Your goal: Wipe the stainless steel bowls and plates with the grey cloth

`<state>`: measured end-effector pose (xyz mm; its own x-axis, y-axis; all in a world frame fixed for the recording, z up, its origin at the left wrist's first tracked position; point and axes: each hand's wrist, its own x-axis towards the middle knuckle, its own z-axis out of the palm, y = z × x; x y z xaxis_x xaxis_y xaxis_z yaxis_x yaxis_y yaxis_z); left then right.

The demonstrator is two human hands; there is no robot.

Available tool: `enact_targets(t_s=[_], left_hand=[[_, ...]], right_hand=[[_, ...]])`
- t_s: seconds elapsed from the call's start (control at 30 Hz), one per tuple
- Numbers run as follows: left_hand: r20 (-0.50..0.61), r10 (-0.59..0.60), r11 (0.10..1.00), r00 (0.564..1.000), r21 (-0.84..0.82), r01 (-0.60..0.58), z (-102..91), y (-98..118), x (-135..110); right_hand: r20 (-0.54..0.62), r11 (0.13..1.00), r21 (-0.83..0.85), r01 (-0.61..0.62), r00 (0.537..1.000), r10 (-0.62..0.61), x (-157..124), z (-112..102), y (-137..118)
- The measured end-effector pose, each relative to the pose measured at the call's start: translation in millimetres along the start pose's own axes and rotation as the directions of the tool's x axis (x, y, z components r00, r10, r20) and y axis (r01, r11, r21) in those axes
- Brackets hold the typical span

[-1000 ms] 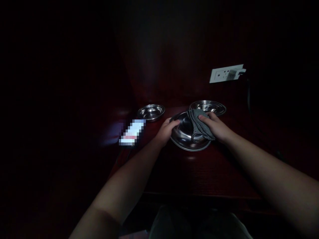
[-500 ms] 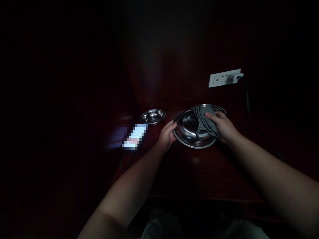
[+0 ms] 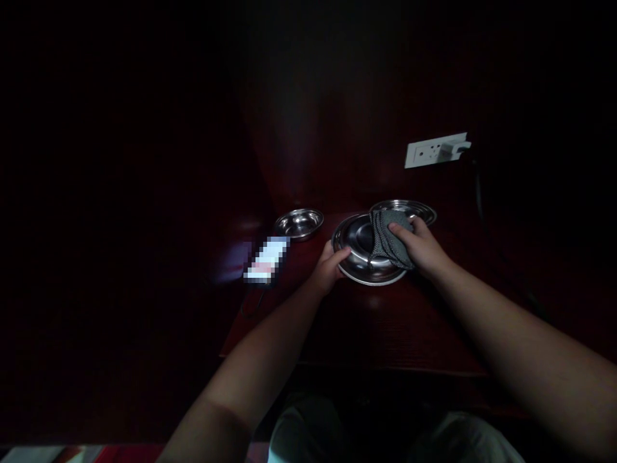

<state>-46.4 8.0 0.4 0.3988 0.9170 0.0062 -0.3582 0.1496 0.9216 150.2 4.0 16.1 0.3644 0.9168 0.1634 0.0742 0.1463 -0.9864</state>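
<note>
Dim room: a dark red wooden worktop (image 3: 409,328) against a matching wall with a white socket strip (image 3: 436,150). Mid-worktop, the left hand (image 3: 330,267) grips the rim of a steel plate (image 3: 359,247) while the right hand (image 3: 421,247) clamps a grey cloth (image 3: 385,241) onto it. Another plate (image 3: 409,207), a small bowl (image 3: 299,222) and a glowing phone (image 3: 267,259) sit nearby

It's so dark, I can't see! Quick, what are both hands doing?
Left hand: gripping the steel dish by its rim.
Right hand: holding a grey cloth on that dish.

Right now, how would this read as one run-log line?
left hand: grips steel plate rim | right hand: presses grey cloth into plate | nearby: small bowl, second plate
</note>
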Motion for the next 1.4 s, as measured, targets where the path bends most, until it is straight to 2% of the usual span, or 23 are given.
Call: enact_targets(t_s=[0.23, 0.47, 0.63, 0.77, 1.0, 1.17, 1.4], left_hand=[[-0.050, 0.035, 0.999, 0.998, -0.002, -0.035, 1.1, 0, 5], [-0.072, 0.014, 0.999, 0.997, 0.030, -0.012, -1.2, -5, 9], [-0.103, -0.027, 0.998, 0.994, 0.051, 0.033, -1.4, -2, 10], [-0.095, -0.016, 0.999, 0.995, 0.043, 0.020, -3.8, 2, 11], [-0.070, -0.073, 0.991, 0.995, 0.103, 0.080, -5.8, 5, 11], [0.019, -0.106, 0.987, 0.994, 0.120, 0.103, -4.7, 6, 10], [0.027, -0.119, 0.986, 0.993, 0.123, 0.115, -7.2, 5, 10]], right_hand=[[0.014, 1.000, -0.001, 0.019, 1.000, -0.019, 6, 0, 10], [0.018, 1.000, -0.023, 0.010, 1.000, -0.010, 8, -1, 13], [0.002, 0.996, -0.088, 0.009, 1.000, -0.009, 4, -1, 7], [0.038, 0.989, -0.144, -0.025, 0.999, 0.031, 0, 0, 0], [0.070, 0.995, -0.082, -0.060, 0.995, 0.065, -3, 0, -3], [0.164, 0.989, -0.048, -0.137, 0.976, 0.143, -3, -2, -3], [0.181, 0.983, -0.132, -0.124, 0.972, 0.147, 0, -5, -2]])
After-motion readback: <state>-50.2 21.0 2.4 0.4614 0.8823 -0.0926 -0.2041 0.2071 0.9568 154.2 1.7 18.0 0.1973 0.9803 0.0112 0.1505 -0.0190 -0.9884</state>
